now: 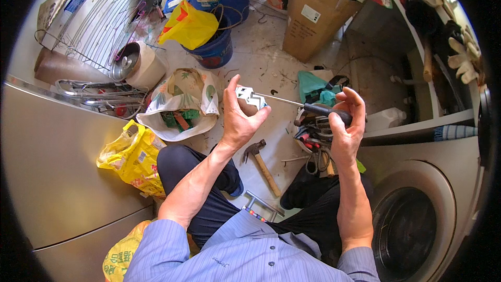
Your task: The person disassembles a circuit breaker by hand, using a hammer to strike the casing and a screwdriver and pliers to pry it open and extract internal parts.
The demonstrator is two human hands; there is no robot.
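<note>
My left hand is closed on a small white block that looks like a circuit breaker, pinched between thumb and fingers. My right hand grips a screwdriver by its black handle. Its thin metal shaft points left, and the tip meets the breaker's upper right side; whether it sits in a screw I cannot tell. Below, between my feet, a claw hammer with a wooden handle lies on the floor. Under the screwdriver is a container of hand tools, partly hidden by my right hand.
A white patterned bag and a yellow plastic bag stand to the left, near a silver cabinet-like appliance. Blue buckets and a cardboard box are at the back. A front-loading washing machine stands close on the right.
</note>
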